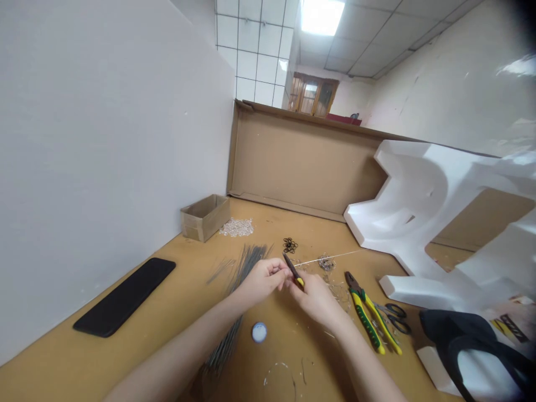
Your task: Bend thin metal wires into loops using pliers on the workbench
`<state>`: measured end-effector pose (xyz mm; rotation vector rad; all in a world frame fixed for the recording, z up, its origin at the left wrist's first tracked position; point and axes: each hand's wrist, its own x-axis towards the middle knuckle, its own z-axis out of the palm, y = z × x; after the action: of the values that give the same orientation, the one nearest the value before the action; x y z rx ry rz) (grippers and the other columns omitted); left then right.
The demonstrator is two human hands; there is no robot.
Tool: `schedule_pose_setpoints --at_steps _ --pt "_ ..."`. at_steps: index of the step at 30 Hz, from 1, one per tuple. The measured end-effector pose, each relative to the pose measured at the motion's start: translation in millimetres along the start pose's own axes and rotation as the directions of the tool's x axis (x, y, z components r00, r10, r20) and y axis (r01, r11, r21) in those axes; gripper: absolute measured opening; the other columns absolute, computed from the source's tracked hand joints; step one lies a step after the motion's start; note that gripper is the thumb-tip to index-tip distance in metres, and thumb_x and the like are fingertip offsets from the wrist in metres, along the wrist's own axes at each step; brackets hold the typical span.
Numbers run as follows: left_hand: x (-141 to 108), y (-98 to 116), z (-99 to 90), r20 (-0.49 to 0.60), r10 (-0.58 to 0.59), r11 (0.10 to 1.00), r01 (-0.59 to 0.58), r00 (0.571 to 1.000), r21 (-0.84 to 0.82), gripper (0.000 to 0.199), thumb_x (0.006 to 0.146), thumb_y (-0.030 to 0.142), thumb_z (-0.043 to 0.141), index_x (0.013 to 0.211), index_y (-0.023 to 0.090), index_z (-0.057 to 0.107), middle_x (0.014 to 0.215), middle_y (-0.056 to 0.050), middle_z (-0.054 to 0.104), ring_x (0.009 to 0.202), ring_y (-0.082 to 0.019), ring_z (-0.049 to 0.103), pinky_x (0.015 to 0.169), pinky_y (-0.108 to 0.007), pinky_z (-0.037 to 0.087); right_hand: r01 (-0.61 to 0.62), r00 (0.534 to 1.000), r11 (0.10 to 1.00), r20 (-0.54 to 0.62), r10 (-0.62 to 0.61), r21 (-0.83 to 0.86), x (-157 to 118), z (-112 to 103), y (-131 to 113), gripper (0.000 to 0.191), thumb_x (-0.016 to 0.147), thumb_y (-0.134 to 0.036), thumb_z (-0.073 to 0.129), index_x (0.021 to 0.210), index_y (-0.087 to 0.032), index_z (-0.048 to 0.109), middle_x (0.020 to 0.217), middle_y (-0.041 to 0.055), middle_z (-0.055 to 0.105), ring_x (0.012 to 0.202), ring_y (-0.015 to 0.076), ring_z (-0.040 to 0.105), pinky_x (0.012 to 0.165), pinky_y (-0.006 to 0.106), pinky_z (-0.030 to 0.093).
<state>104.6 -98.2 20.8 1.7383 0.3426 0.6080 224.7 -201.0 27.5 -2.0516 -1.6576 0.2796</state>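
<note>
Right hand [316, 301] grasping slim black-and-yellow rubber-handled pliers [293, 272]; left hand [262, 279] clenched in pinch at their tip, pinched item too small to tell; thin grey wire bundle [250, 265] just beside.

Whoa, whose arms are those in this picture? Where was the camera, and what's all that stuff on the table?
Those are one person's own two arms. The camera is worn on that person's head and looks down, so you see what they see. The right hand grips a small tool with a yellow and black handle, and the left hand meets it near its dark tip. On the tan table lie a bundle of thin grey rods, a heap of tiny clear bits, black rings, big yellow-green pliers and black-handled scissors. A small cardboard box sits near the wall, and a big white foam piece sits on the right.
</note>
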Motion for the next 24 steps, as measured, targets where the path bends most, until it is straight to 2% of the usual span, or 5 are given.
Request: schedule_pose_setpoints --at_steps 9,13,18,24 --pt "1 -1 -2.0 0.025 -0.019 1.000 0.019 1.000 -0.012 0.021 0.076 0.032 0.049 0.068 0.013 0.054 0.049 0.005 0.046 0.048 -0.007 0.042 0.051 -0.020 0.032 -0.015 1.000 0.997 0.002 0.015 -0.071 0 -1 0 0.034 0.086 -0.036 0.035 0.089 -0.019 0.064 0.069 0.0040 0.065 0.059 0.0148 0.055 0.055 0.020 0.032" --pt "-1 1 -2.7 0.032 -0.002 1.000 0.003 0.999 -0.017 0.021 0.077 0.032 0.049 0.068 0.014 0.053 0.049 0.005 0.046 0.049 -0.008 0.042 0.052 -0.020 0.032 -0.055 0.998 0.987 -0.046 0.049 -0.151 0 0 -2 0.036 0.087 -0.038 0.033 0.084 -0.020 0.064 0.065 0.0044 0.064 0.054 0.0148 0.054 0.051 0.021 0.030" --pt "-3 4 -3.1 0.047 -0.004 1.000 0.004 0.999 0.001 0.021 0.078 0.032 0.047 0.068 0.014 0.051 0.049 0.005 0.045 0.050 -0.008 0.041 0.052 -0.020 0.032 -0.132 0.989 0.947 -0.099 0.107 -0.293 4 10 -1 0.034 0.086 -0.037 0.035 0.077 -0.021 0.063 0.068 0.0072 0.067 0.061 0.0188 0.060 0.053 0.023 0.031" --pt "4 -22 0.3 0.013 0.011 0.988 -0.013 1.000 0.156 0.020 0.080 0.030 0.043 0.070 0.014 0.051 0.052 0.004 0.047 0.049 -0.009 0.041 0.050 -0.020 0.030 -0.248 0.969 0.881 -0.116 0.219 -0.403 14 26 7 0.036 0.086 -0.038 0.035 0.083 -0.017 0.064 0.077 0.0135 0.068 0.071 0.0224 0.063 0.058 0.026 0.037"
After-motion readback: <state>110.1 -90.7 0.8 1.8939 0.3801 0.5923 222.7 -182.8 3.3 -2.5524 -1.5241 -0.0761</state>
